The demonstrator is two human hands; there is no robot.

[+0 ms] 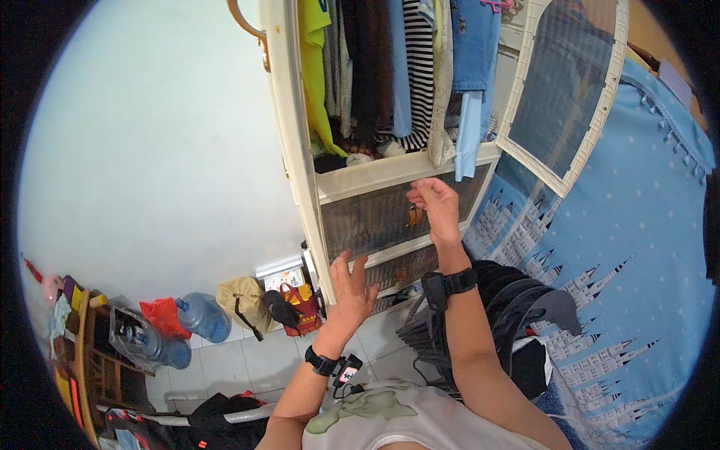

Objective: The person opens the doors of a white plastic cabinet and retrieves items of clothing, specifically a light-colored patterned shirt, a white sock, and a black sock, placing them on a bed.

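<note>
My left hand (353, 287), palm down and fingers spread, is in front of the left edge of a cream plastic wardrobe (405, 166). It holds nothing that I can see. My right hand (440, 208) is raised before the upper drawer (377, 216), its fingers curled in towards the thumb, with nothing visible between them. Just above it, a light blue cloth (467, 140) hangs over the wardrobe's lower ledge. Clothes hang close together inside, among them a neon yellow garment (315, 84), a black-and-white striped one (419, 73) and a blue denim one (469, 50).
A wardrobe door with a dark panel (562, 84) stands swung out at right, before a blue castle-print curtain (630, 197). Black stacked items (500, 304) are below my right forearm. Bags (244, 301) and a large water bottle (203, 318) line the wall at left.
</note>
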